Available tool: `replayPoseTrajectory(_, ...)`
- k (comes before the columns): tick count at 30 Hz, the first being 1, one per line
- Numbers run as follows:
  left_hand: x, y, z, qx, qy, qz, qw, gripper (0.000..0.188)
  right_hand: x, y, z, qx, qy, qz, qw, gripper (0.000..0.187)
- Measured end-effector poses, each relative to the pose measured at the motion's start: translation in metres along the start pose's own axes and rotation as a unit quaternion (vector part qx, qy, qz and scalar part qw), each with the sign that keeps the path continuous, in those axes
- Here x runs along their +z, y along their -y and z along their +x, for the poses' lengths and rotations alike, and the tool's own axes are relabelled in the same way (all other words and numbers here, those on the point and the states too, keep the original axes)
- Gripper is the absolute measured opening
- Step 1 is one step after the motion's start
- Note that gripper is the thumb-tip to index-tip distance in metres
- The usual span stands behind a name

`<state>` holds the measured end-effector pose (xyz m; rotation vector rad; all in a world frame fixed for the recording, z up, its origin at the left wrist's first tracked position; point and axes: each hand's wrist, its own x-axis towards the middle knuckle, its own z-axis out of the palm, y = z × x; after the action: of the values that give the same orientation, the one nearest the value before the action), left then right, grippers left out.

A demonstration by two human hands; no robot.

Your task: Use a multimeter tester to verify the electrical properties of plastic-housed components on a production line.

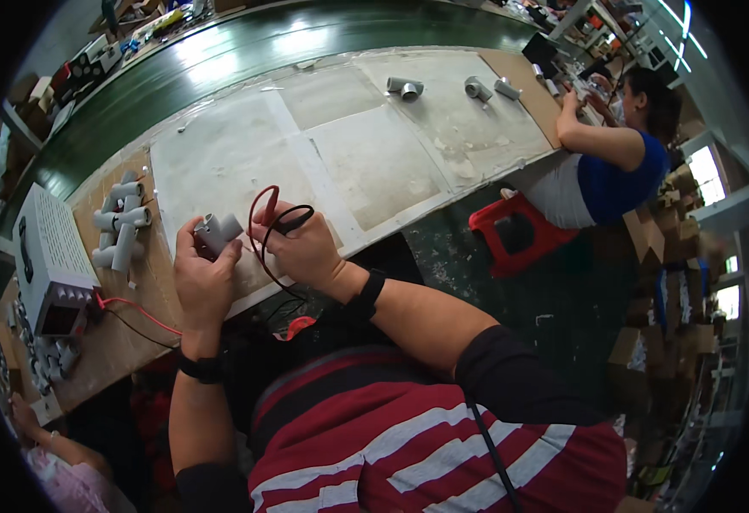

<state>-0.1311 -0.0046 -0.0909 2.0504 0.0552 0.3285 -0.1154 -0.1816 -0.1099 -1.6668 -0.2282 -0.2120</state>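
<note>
My left hand (203, 286) is closed around a grey tubular part with a short side branch (220, 232), held just above the near edge of the table. Close beside it, my right hand (306, 255) grips a red test probe (270, 207) and a black test probe (293, 224) together. Their tips point toward the right end of the grey part; whether they touch it I cannot tell. A black lead loops over my right hand. A red lead (148, 306) runs from a white box-shaped power supply (47, 265) at the left toward my left wrist.
Similar grey tubular parts (122, 224) lie piled beside the power supply. Several more sit at the table's far right. A green conveyor belt (126, 111) runs behind the table (357, 162). A co-worker sits at the right on a red stool (520, 232); another person's arm shows lower left.
</note>
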Motion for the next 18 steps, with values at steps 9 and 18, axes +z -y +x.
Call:
replayPoseTrajectory(9, -0.069, 0.024, 0.091, 0.14, 0.102, 0.393, 0.903, 0.066, -0.059, 0.002, 0.005, 0.145, -0.096, 0.303, 0.937, 0.013)
replayPoseTrajectory(18, 0.131, -0.145, 0.168, 0.314, 0.305, 0.397, 0.807, 0.035, -0.123, -0.015, 0.0, 0.097, -0.124, 0.289, 0.944, 0.012)
